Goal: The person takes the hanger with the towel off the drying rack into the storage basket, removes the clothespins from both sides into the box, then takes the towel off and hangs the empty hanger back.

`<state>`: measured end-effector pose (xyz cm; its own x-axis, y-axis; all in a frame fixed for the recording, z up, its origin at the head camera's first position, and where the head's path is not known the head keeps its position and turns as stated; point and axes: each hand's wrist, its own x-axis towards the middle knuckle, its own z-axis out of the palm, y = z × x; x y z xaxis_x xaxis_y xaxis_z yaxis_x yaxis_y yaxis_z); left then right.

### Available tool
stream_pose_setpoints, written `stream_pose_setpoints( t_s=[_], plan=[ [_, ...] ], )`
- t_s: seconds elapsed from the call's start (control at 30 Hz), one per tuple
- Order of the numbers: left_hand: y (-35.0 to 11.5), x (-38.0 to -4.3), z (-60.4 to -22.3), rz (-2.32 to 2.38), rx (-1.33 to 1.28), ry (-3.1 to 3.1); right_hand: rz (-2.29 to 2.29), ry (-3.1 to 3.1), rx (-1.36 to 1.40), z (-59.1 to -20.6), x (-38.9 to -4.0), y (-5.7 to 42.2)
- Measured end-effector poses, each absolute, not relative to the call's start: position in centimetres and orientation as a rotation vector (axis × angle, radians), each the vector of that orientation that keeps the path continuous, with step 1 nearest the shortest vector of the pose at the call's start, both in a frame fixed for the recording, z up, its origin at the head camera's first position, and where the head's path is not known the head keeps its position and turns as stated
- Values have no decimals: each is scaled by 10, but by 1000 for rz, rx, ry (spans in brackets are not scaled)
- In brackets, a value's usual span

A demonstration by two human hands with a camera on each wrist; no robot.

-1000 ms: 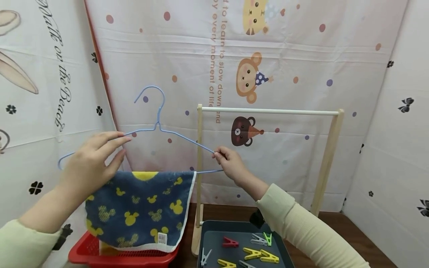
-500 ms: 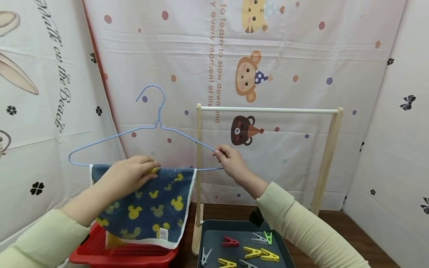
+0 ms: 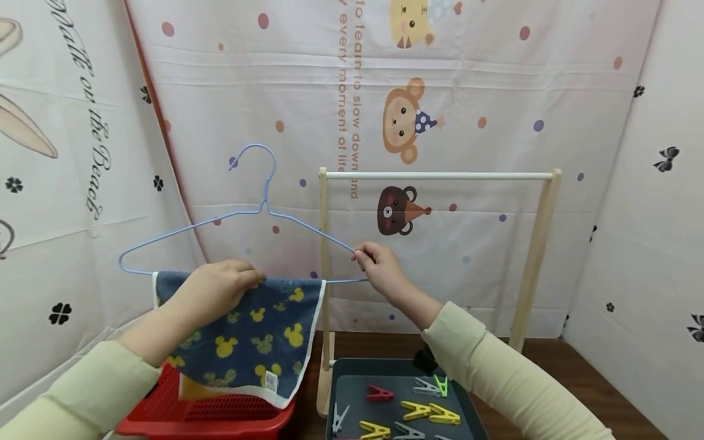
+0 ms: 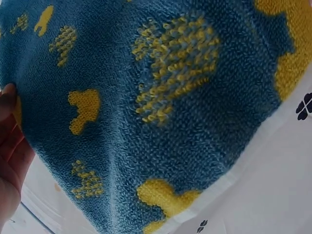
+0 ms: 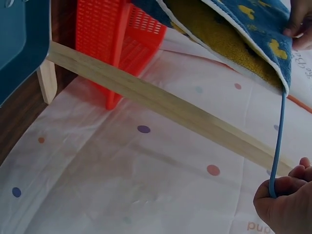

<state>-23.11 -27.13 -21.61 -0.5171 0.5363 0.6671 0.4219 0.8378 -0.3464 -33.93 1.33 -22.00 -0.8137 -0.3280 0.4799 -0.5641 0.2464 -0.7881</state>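
Note:
A blue wire clothes hanger [image 3: 266, 194] is held up in the air with its hook on top. Over its lower bar hangs a folded navy towel [image 3: 297, 318] with yellow mouse-head shapes and a white edge. My left hand [image 3: 214, 292] pinches the towel at its top fold, near the middle of the bar. With thumb and fingers, my right hand [image 3: 382, 272] grips the hanger's right end. In the right wrist view the towel's yellow reverse side [image 5: 219, 36] shows between its two hanging layers.
A red plastic basket [image 3: 220, 421] stands below the towel. Right of it, a dark tray [image 3: 352, 391] bears several clothespins [image 3: 416, 410] in red, yellow, grey and green. Behind the tray rises a wooden rack with a white rail [image 3: 440, 176].
My left hand has left the hanger's left shoulder and moved down and right onto the towel's top fold. The right hand stays on the hanger's end.

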Motion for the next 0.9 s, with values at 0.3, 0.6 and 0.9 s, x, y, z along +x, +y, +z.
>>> stream_pose_setpoints(
  t_s=[0.3,0.6,0.9],
  plan=[
    [-273,-235,-214,176,-663,-2200,1573,-2268,819,-238,-338,8],
    [-274,-236,-212,191,-642,-2109,1437,-2226,804,-260,-340,3],
    [-271,-232,-191,162,-639,-2059,1466,-2256,837,-277,-335,-1]
  ],
)
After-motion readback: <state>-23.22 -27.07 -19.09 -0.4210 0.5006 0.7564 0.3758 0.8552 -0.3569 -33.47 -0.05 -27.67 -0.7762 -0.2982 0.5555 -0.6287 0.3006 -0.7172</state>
